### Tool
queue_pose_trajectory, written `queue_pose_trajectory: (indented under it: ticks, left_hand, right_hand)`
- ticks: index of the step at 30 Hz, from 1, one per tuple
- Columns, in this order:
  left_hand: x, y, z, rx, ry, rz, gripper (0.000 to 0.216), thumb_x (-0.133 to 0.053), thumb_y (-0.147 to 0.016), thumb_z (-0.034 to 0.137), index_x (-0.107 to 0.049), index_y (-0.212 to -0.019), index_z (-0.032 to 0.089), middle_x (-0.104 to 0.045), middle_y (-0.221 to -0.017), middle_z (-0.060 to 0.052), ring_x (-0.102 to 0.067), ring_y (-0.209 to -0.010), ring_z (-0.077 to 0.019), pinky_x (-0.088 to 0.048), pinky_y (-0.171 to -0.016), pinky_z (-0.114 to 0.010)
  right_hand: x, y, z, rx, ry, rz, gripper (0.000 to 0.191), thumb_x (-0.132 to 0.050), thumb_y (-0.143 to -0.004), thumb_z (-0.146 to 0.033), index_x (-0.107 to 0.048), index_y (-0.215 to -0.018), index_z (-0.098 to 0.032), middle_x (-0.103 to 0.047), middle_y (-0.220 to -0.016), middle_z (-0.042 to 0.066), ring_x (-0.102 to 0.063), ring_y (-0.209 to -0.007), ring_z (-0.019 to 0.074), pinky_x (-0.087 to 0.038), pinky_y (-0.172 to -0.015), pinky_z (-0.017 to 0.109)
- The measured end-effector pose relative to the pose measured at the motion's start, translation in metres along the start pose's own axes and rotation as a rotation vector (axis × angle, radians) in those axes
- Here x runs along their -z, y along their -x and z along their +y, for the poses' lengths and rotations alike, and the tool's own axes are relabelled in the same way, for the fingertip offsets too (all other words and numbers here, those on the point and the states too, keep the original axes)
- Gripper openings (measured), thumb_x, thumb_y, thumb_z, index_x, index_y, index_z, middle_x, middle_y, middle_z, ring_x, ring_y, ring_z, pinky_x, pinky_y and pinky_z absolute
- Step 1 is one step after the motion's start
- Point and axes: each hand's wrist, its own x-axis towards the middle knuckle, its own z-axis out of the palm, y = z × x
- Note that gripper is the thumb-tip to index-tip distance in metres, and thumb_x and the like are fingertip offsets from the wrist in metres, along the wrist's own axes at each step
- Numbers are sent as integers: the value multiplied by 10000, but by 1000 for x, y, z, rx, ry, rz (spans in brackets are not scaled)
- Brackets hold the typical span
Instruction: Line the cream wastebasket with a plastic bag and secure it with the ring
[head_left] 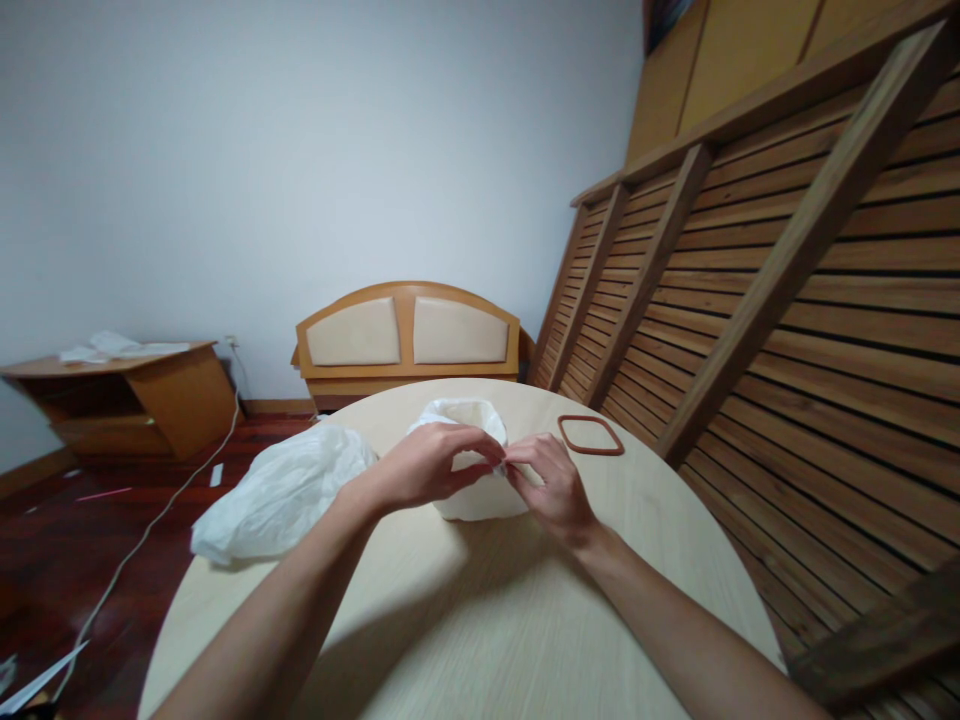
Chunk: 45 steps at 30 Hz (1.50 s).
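Note:
A pale container, which looks like a small waste bin [476, 505], stands on the round table [480, 610]. A thin white plastic bag [461, 407] lines it and folds over its rim. Above the bin's near right side, my left hand [427, 465] and my right hand [551, 487] meet, the fingertips of both pinching a small twist of the bag. Part of the bin is hidden behind my hands. To the right lies a brown rounded-square ring [596, 452], flat and touched by neither hand.
A heap of white plastic bags [289, 490] rests on the table's left edge, beside my left forearm. A slatted wooden frame [750, 300] leans at the right. Behind the table is a headboard [406, 330]; a low cabinet [180, 395] and a cable [161, 510] are at left.

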Motion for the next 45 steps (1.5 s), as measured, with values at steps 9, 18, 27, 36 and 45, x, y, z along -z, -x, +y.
queue_pose_trajectory:
  ticks: [9,18,27,36,45]
  left_hand:
    - [6,3,-19,202,-267,82,167,-606,-906,194,-699,-1043,217,-717,-943,-29,-645,-784,-151,-473,-695,-247]
    - [11,6,-35,500,-412,45,237,-589,-890,243,-732,-1078,264,-752,-926,-28,-668,-782,-187,-435,-670,-256]
    - [14,6,-35,527,-557,136,211,-522,-958,270,-721,-1020,233,-761,-1013,-49,-697,-888,-226,-481,-729,-276]
    - [7,3,-37,368,-471,389,188,-502,-983,257,-680,-1018,206,-740,-1058,-81,-699,-958,-233,-521,-837,-320]
    - [-10,-3,-30,146,-203,287,191,-458,-989,218,-638,-1052,207,-719,-1118,-76,-682,-1028,-194,-524,-910,-315]
  right_hand:
    - [0,0,2,-48,-31,40,110,-610,-931,-143,-638,-958,-246,-714,-872,27,-629,-845,213,-492,-774,380]
    - [1,-1,1,-27,-44,79,100,-623,-919,-157,-653,-948,-248,-722,-857,25,-654,-831,213,-500,-750,371]
    - [0,-1,-2,-7,-58,18,117,-597,-928,-156,-668,-931,-249,-725,-846,24,-661,-828,205,-495,-756,365]
    - [-1,-1,-5,-19,-68,-20,138,-602,-918,-135,-674,-926,-251,-735,-864,23,-661,-836,205,-481,-768,368]
    - [-3,1,-1,-15,-44,-10,105,-606,-922,-152,-665,-924,-239,-733,-872,25,-650,-845,206,-482,-772,372]
